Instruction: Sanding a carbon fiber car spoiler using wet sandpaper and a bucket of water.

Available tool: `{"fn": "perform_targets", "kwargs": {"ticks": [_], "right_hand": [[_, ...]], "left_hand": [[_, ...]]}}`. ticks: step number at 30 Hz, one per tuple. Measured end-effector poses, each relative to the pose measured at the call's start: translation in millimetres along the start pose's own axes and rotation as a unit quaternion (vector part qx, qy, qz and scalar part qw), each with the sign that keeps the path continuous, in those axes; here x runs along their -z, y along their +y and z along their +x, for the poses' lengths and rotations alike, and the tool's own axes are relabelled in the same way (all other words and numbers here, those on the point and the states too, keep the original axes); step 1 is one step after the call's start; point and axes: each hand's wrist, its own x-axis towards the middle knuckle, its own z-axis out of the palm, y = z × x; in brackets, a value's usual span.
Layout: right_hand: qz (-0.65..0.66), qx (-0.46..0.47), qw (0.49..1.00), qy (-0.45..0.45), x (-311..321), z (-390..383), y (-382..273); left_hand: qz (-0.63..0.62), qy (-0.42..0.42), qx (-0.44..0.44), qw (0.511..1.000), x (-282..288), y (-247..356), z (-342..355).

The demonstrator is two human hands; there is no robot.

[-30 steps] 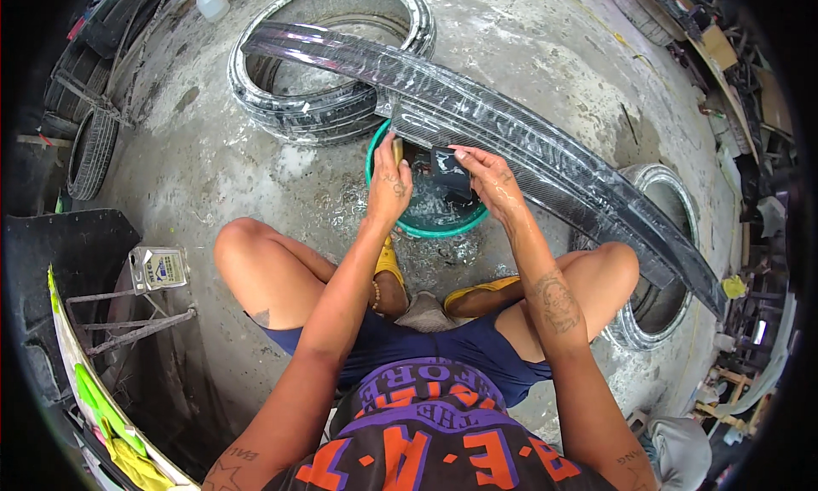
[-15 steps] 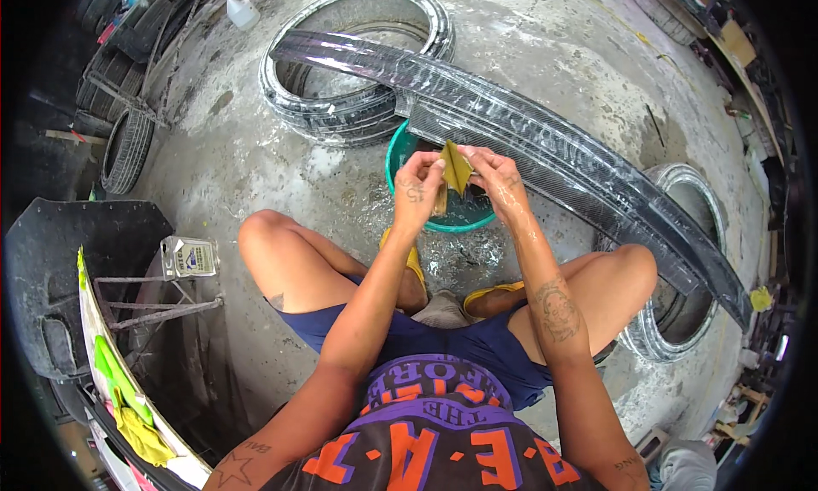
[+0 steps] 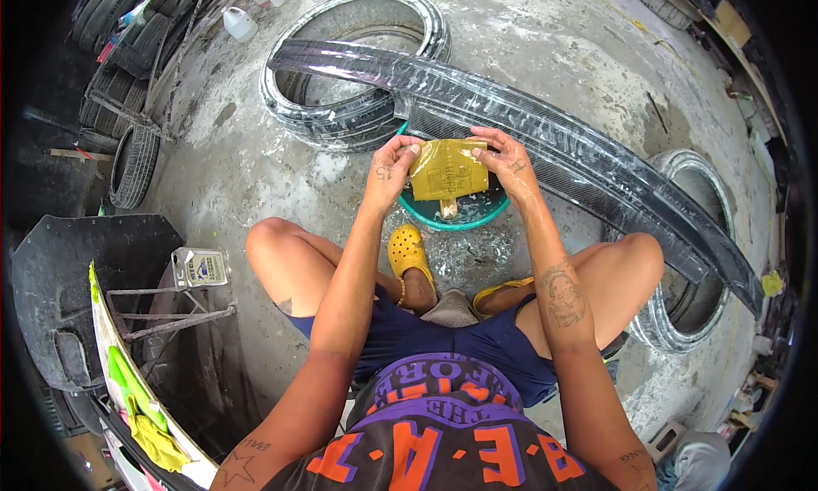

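A wet olive-yellow sheet of sandpaper (image 3: 447,177), printed side up, is spread flat between my hands. My left hand (image 3: 392,169) pinches its upper left corner between thumb and fingers. On the opposite corner my right hand (image 3: 506,165) has the same kind of grip. Beneath the sheet is a green round tub (image 3: 452,225) of dark water, partly covered by it. A pale, wood-like piece (image 3: 448,208) shows under the sheet's lower edge; its full shape is hidden. Just beyond my hands runs a long, wet carbon-fibre car panel (image 3: 545,141), streaked with whitish residue.
The panel rests across a large tyre (image 3: 281,107) at the far left and another tyre (image 3: 724,227) at the right. Leftward stand a metal can (image 3: 202,268) on a metal frame and a dark panel (image 3: 51,278). A white jug (image 3: 239,24) is farther back.
The sandpaper was folded and narrow between my fingers; now it is opened out flat. My hands have moved apart to its two upper corners.
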Motion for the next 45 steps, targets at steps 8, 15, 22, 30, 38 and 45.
{"fn": "perform_targets", "kwargs": {"ticks": [8,15,22,30,38,45], "right_hand": [[0.006,0.024,1.000,0.002,2.5,1.6,-1.5],[-0.017,0.005,1.000,0.013,5.8,3.5,6.6],[-0.375,-0.037,0.905,-0.198,28.8,-6.6,32.9],[-0.517,-0.053,0.829,-0.206,-38.1,-2.4,91.0],[-0.593,-0.192,0.754,-0.206,-46.5,58.1,161.4],[-0.591,-0.186,0.764,-0.180,-42.6,80.6,165.3]], "left_hand": [[0.015,-0.018,-0.012,1.000,-0.8,-4.2,1.2],[0.024,0.057,-0.008,0.998,7.8,-16.2,-1.0],[0.092,0.258,-0.142,0.951,19.6,-28.9,-4.5],[0.233,0.205,-0.100,0.945,-13.9,-62.8,-22.8],[0.299,0.214,-0.173,0.914,-22.5,-80.7,-22.7],[0.300,0.216,-0.164,0.914,-22.8,-84.3,-19.5]]}}
